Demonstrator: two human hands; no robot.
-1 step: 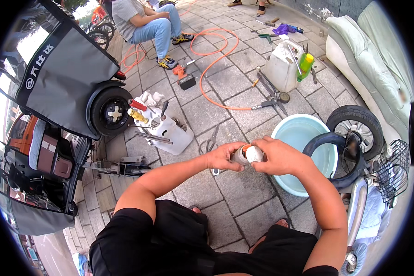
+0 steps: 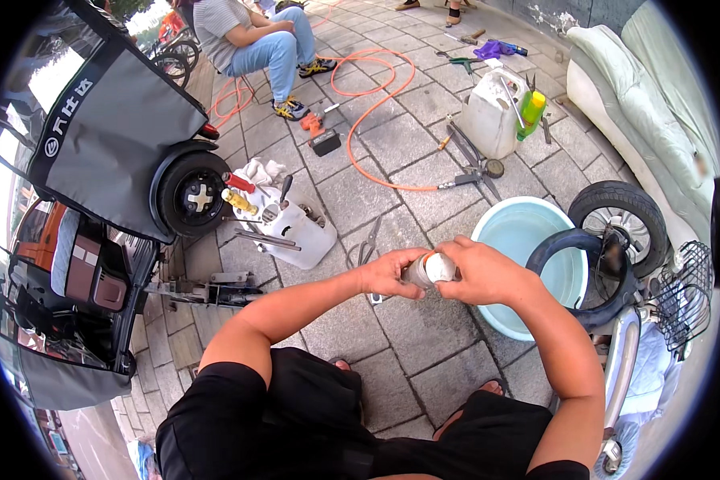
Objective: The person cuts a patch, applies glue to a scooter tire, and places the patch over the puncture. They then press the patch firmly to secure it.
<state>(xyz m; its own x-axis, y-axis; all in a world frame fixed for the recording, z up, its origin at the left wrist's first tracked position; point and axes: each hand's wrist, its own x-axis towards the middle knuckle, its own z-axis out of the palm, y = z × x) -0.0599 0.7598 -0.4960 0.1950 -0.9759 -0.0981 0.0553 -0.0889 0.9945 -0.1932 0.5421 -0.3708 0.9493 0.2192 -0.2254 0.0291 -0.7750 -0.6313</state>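
Note:
Above the paving in front of me, both hands meet around a small clear jar (image 2: 415, 275). My left hand (image 2: 388, 272) has its fingers closed about the jar's side. In my right hand (image 2: 484, 272) is a round white lid (image 2: 440, 268), gripped at its edge by thumb and fingers. The lid lies tilted over the jar's mouth, and a thin bit of orange shows at its upper edge. What is inside the jar is mostly hidden. Just beyond my left hand, scissors (image 2: 366, 244) lie on the ground.
A pale blue basin (image 2: 496, 314) with water stands at right, a black inner tube (image 2: 612, 308) over its rim, beside a wheel (image 2: 620, 210). At left is a cut white jug (image 2: 312, 240) holding tools. An orange hose (image 2: 368, 120) curves behind. A person (image 2: 268, 48) sits further back.
The white lid has shifted slightly over the jar's mouth, so less orange shows between them. Both hands stay in nearly the same place.

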